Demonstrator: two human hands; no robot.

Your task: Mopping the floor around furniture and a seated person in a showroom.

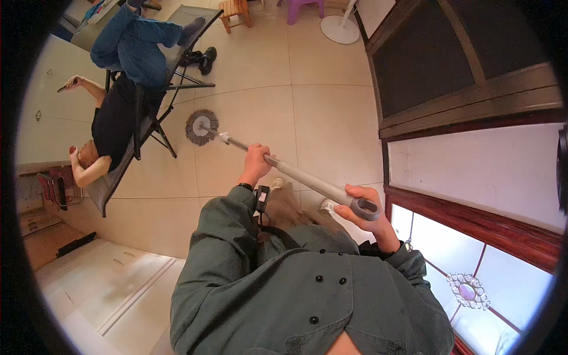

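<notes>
A mop with a long grey pole point(306, 176) runs slantwise across the view. My left hand point(258, 162) is wrapped around the metal part of the pole, about midway down. Near the top end, my right hand point(366, 211) grips the thicker handle just by its dark looped end cap point(365, 207). The round mop head point(202, 127), with grey fringe around a pale disc, rests on the tiled floor point(248, 106) ahead and to the left. Both my shoes show in part below the pole.
At left, a person point(116, 120) lies on a folding recliner point(153, 106) holding a phone point(69, 85). Black shoes point(207, 60) stand beside it. Farther off are a wooden stool point(234, 13), a purple stool point(305, 8) and a white round base point(340, 29). Dark-framed panels point(426, 71) line the right.
</notes>
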